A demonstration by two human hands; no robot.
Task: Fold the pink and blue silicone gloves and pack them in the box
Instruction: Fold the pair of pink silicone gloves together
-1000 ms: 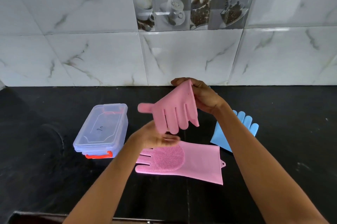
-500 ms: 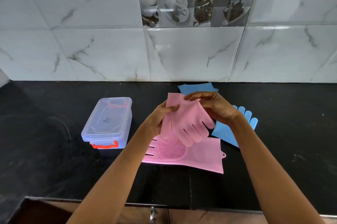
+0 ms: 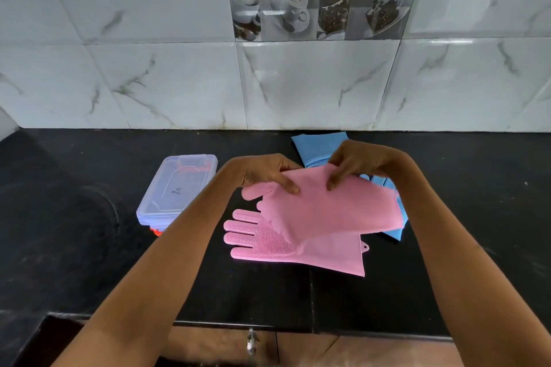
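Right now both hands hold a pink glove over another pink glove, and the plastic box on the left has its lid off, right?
Not quite. The head view shows the lid still on the clear plastic box. The rest is right: left hand and right hand hold a pink glove over the other pink glove.

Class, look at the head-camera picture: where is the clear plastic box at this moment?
The clear plastic box sits lid-on at the left of the black counter, just beyond the left forearm, left of the pink gloves.

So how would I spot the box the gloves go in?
On the black countertop, look left of the pink gloves. The clear plastic box sits there, lid on, with an orange latch: the only rigid thing among the gloves.
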